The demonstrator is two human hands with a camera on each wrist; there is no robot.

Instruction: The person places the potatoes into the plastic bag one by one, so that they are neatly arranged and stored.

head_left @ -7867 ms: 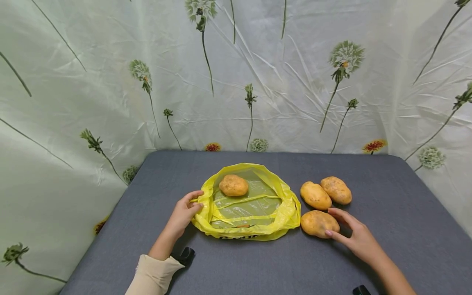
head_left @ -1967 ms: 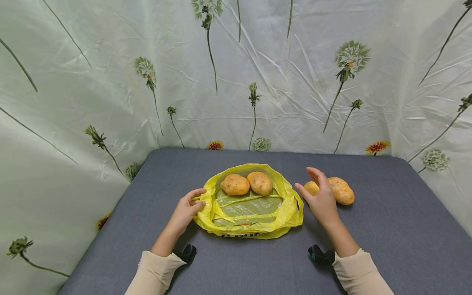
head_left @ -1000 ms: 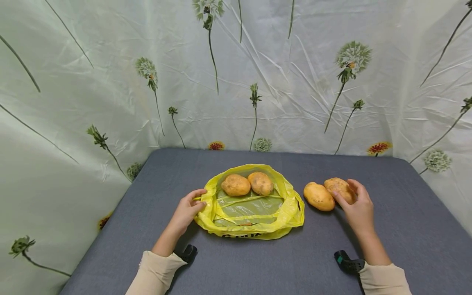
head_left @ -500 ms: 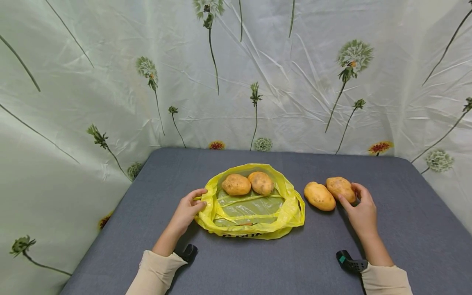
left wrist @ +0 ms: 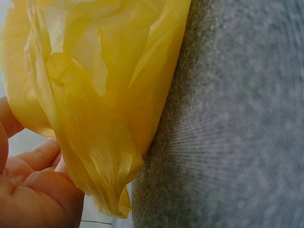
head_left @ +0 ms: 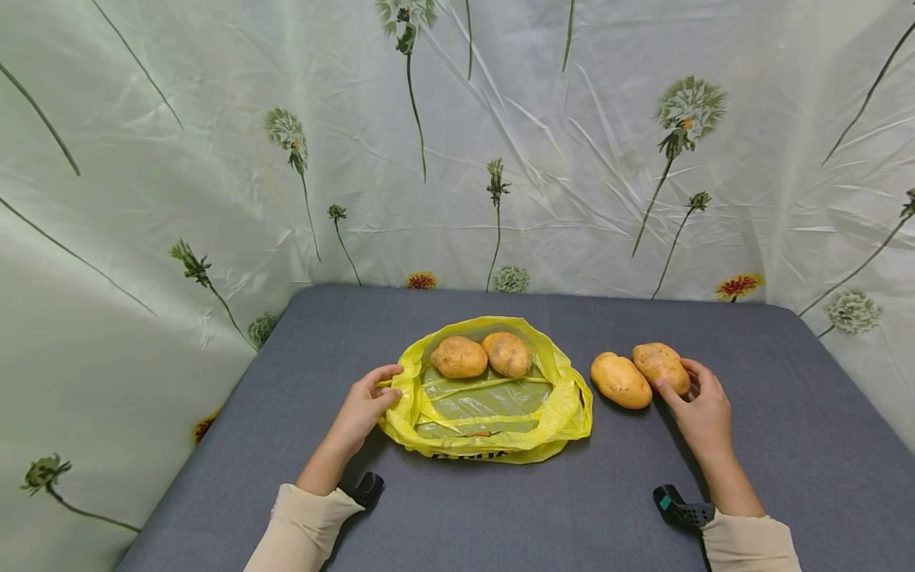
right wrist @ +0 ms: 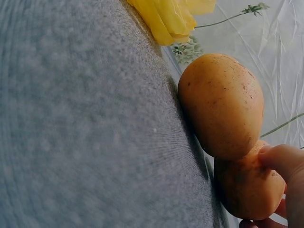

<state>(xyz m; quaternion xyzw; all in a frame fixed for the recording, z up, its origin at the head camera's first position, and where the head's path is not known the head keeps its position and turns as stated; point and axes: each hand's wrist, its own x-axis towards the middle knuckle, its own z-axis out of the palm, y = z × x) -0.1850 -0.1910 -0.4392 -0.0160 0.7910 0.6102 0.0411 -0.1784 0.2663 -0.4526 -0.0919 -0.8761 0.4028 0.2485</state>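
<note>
Head view. The yellow bag (head_left: 561, 409) lies with its mouth open on the gray tabletop (head_left: 493, 516), roughly midway between the left and right edges, with dark lettering on its near side. Two potatoes rest inside along the far wall: potato A (head_left: 460, 357) to the left and potato B (head_left: 507, 354) to the right, side by side. A small reddish-brown strip (head_left: 479, 434), too small to identify, shows at the near rim. The left hand (head_left: 363, 407) pinches the bag's left rim between thumb and fingers. Outside the bag, toward the tabletop's far right corner, lie potato C (head_left: 620, 380) and potato D (head_left: 661, 368) – C nearer the bag, D nearer the right edge. The right hand (head_left: 705, 409) grips D, thumb on the near side, fingers on the right. A floral curtain (head_left: 565, 159) stands beyond the far edge.

Left wrist view. Folds of yellow plastic fill the upper left; the hand lies partly behind them – the exact contact is hidden.

Right wrist view. C stands in front, partly covering D; the thumb presses D's surface, other fingertips showing below.
</note>
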